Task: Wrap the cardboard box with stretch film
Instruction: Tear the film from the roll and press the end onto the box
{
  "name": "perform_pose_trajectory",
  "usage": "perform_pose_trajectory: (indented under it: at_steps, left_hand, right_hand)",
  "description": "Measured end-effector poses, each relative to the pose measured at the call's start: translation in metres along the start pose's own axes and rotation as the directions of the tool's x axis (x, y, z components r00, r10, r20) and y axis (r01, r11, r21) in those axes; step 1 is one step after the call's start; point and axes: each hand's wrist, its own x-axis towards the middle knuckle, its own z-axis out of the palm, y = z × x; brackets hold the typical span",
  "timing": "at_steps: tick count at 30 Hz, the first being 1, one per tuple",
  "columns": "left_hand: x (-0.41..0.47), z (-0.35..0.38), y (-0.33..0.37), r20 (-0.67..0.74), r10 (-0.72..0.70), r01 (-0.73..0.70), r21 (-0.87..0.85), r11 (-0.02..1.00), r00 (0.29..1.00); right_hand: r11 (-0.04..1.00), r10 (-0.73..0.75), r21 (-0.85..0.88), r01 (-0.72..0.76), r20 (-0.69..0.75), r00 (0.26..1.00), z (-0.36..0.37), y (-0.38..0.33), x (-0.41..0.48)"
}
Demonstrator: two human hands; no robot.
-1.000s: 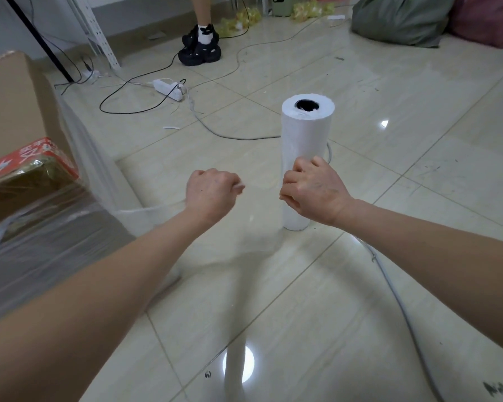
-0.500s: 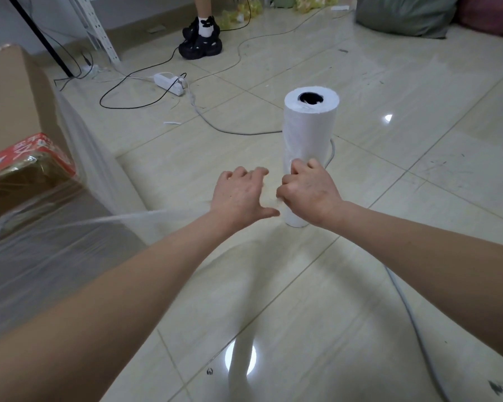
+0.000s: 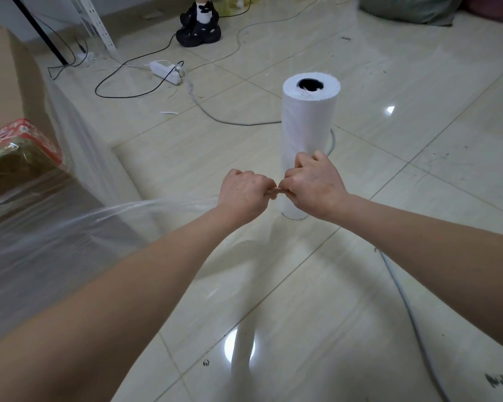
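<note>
A brown cardboard box [image 3: 6,91] with red tape fills the left edge, its near side covered in clear stretch film. A white roll of stretch film [image 3: 310,117] stands upright on the tiled floor at centre. A bunched strand of stretch film [image 3: 145,208] runs from the box to my hands. My left hand [image 3: 243,194] grips that strand with curled fingers. My right hand [image 3: 314,185] pinches the film right beside it, in front of the roll's lower part. The two hands touch at the fingertips.
A grey cable [image 3: 404,303] runs across the floor past the roll's base. A white power strip [image 3: 166,71] with black cords lies behind. A person's black shoes [image 3: 199,29] stand at the back; a grey-green sack [image 3: 407,7] is at the far right.
My left hand opened, moved right toward the roll, then closed on the film beside my right hand. The strand now stretches from the box to both hands.
</note>
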Motion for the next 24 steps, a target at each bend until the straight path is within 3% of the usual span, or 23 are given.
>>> perform_pose_trajectory:
  at_steps: [13,24]
  left_hand:
    - [0.0057,0.0032,-0.0057,0.151,-0.372,0.400,-0.285,0.871,0.916]
    - [0.0082,0.0034,-0.0107,0.184,-0.452,0.488,-0.290,0.823,0.873]
  right_hand:
    - [0.994,-0.079,0.071,0.083,-0.059,0.995,-0.0031,0.0017,-0.0023]
    - [0.983,-0.107,0.135,0.125,-0.128,0.986,-0.0038,0.0009,-0.0038]
